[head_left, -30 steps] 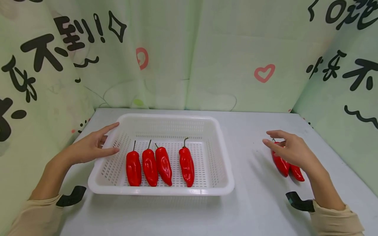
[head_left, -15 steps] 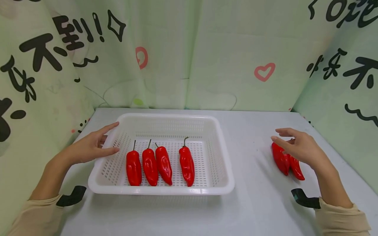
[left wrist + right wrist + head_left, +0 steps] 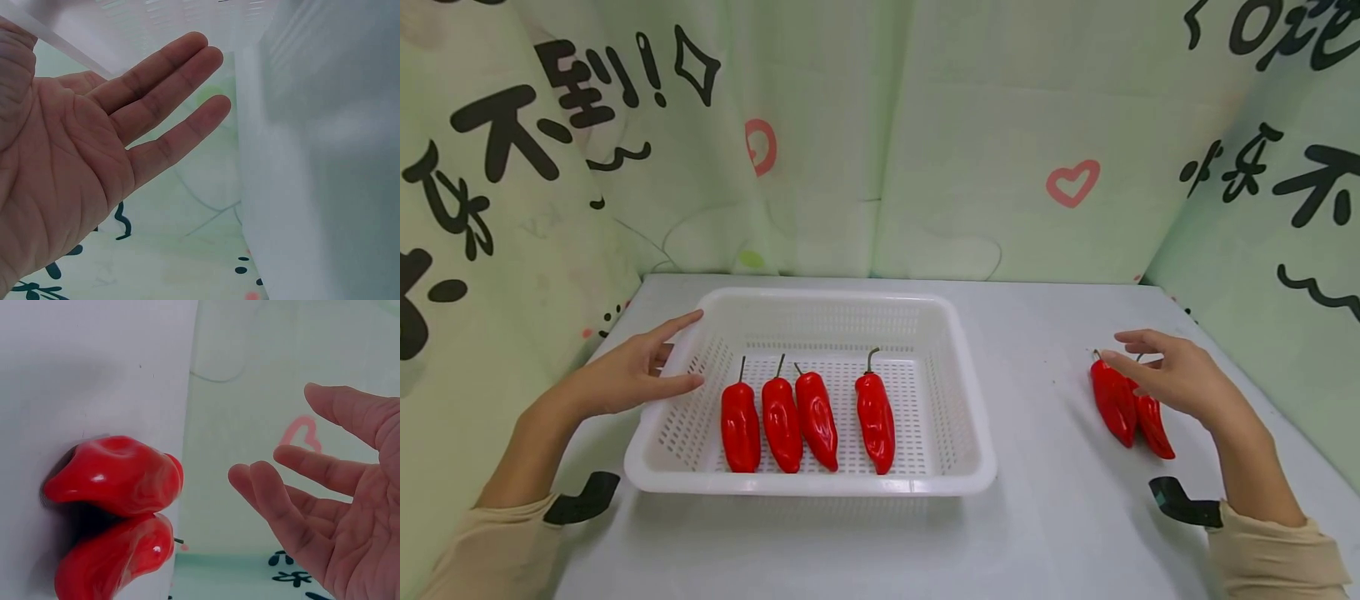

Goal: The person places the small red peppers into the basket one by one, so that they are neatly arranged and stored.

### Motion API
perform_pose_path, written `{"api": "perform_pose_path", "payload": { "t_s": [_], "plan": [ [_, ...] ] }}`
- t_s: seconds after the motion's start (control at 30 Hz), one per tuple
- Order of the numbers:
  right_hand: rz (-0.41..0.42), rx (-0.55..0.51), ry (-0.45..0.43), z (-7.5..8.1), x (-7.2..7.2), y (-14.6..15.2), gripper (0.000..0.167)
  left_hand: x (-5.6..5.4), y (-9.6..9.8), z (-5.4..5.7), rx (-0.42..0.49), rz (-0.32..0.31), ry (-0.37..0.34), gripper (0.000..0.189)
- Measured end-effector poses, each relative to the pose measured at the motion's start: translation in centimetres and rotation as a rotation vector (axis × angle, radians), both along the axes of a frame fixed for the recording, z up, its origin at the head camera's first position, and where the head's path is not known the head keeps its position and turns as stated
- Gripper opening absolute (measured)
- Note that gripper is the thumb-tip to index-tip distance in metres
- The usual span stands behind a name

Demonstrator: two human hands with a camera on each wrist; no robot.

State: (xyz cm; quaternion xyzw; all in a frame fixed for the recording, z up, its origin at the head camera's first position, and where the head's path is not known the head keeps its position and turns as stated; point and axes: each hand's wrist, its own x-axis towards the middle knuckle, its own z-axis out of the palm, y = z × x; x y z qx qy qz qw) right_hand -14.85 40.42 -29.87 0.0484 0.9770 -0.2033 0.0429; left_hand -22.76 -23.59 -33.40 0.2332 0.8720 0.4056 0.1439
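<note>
Shiny red peppers [image 3: 876,425] with dark green stems lie in a row inside a white plastic basket [image 3: 820,486], one set a little apart to the right. My left hand [image 3: 617,371] rests at the basket's left rim, thumb over the edge; the left wrist view shows straight fingers [image 3: 165,94] just under the rim. Over at the right, two more red peppers lie side by side on the table, the left one [image 3: 1112,404] and the right one [image 3: 1152,429]. Above them hovers my right hand [image 3: 1183,375], fingers spread and holding nothing, apart from the peppers in the right wrist view.
The white table [image 3: 1037,533] runs back to a pale green curtain [image 3: 970,167] with black lettering and pink hearts. Curtain also hangs along both sides. Dark straps [image 3: 1183,504] show at both sleeves.
My right hand has shifted to the right over the loose peppers, uncovering more of the left one and its stem. The left hand and the basket stay in place.
</note>
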Motion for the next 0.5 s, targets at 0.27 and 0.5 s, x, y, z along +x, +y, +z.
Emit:
{"api": "perform_pose_path", "payload": {
  "t_s": [0.27, 0.5],
  "plan": [
    [-0.01, 0.001, -0.048, -0.42, -0.15, 0.63, 0.074, -0.04, -0.07, -0.06, -0.001, -0.002, -0.001, 0.093],
    [-0.012, 0.009, -0.065, -0.65, -0.32, 1.05, 0.075, -0.07, -0.12, -0.07, 0.001, -0.001, -0.003, 0.093]
  ]
}}
